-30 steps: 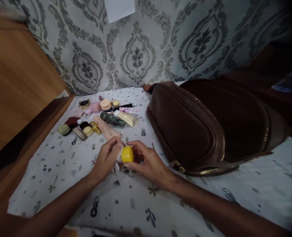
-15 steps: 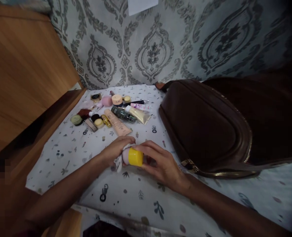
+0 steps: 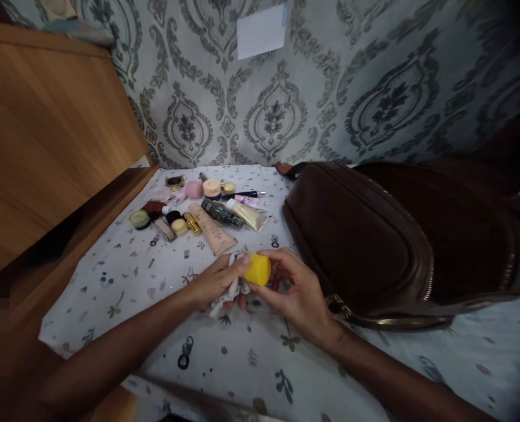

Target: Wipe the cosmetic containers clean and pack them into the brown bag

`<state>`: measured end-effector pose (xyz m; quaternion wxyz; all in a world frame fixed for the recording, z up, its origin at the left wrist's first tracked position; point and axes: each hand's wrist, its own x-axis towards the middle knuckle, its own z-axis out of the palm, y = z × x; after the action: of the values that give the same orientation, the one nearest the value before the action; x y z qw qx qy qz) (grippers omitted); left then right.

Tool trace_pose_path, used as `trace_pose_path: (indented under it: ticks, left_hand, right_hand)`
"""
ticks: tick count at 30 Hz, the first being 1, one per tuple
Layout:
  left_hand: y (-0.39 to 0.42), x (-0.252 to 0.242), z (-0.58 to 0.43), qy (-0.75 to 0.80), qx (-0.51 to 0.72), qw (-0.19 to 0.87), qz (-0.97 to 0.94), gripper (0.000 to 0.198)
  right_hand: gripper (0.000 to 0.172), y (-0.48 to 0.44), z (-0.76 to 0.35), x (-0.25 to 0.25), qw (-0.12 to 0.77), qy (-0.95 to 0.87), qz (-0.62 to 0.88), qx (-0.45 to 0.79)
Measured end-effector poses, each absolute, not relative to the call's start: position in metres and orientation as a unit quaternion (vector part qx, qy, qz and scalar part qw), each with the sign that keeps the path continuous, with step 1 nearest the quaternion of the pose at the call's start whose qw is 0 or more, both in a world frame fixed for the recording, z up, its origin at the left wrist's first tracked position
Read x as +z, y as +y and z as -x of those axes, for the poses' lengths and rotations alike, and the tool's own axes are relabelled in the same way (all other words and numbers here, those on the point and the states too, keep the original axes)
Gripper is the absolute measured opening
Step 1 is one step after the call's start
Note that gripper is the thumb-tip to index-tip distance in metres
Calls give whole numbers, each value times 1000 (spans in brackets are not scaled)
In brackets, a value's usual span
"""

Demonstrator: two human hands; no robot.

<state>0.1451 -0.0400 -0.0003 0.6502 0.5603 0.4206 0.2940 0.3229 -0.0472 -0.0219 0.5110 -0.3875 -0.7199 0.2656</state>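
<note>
Between my hands is a small container with a yellow cap point(image 3: 258, 269); its body is hidden under my left hand and the cloth. My left hand point(image 3: 222, 278) is closed around a crumpled white cloth point(image 3: 233, 290), its thumb lying against the container near the cap. My right hand point(image 3: 301, 287) grips the capped end from the right, thumb below and fingers above. Just beyond them on the patterned sheet lie a peach squeeze tube point(image 3: 211, 228), a dark green tube point(image 3: 222, 213) and a cream tube with a white cap point(image 3: 248, 215).
A large brown leather bag point(image 3: 356, 234) with gold zips stands at the right. Several cosmetics, among them a green-lidded jar point(image 3: 139, 219), a pink bottle point(image 3: 193, 189) and a peach-lidded jar point(image 3: 212, 189), lie behind my hands. A wooden cabinet point(image 3: 53, 129) borders the left.
The container and both hands have shifted slightly right in view. My left thumb and the cloth now cover the pale body that showed beside the cap. The camera view has tilted up.
</note>
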Motion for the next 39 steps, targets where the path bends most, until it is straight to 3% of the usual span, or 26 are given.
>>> trace_pose_path:
  ticks: [6, 13, 17, 23, 26, 31, 35, 39]
  left_hand:
    - [-44, 3, -147, 410, 291, 673, -543, 69]
    - [-41, 9, -147, 483, 263, 610, -571, 71]
    - [-39, 7, -144, 506, 320, 546, -586, 64]
    - [-39, 7, -141, 465, 319, 500, -657, 58]
    - [-42, 4, -143, 466, 279, 432, -719, 61]
    - [-48, 6, -147, 497, 230, 290, -785, 39]
    - [-48, 9, -145, 454, 209, 235, -834, 24]
    - [-47, 7, -143, 420, 193, 139, -875, 24]
  right_hand:
    - [36, -46, -324, -19, 510, -729, 360, 281]
    - [40, -46, -324, -18, 495, -685, 332, 419]
    - [38, -44, -325, -22, 513, -685, 351, 380]
    - [39, -45, -326, -20, 427, -761, 396, 286]
    - [37, -47, -326, -19, 405, -774, 404, 272]
    - [44, -50, -325, -23, 404, -776, 417, 247]
    - [32, -48, -324, -21, 391, -771, 431, 259]
    - [22, -46, -322, -16, 374, -759, 432, 313]
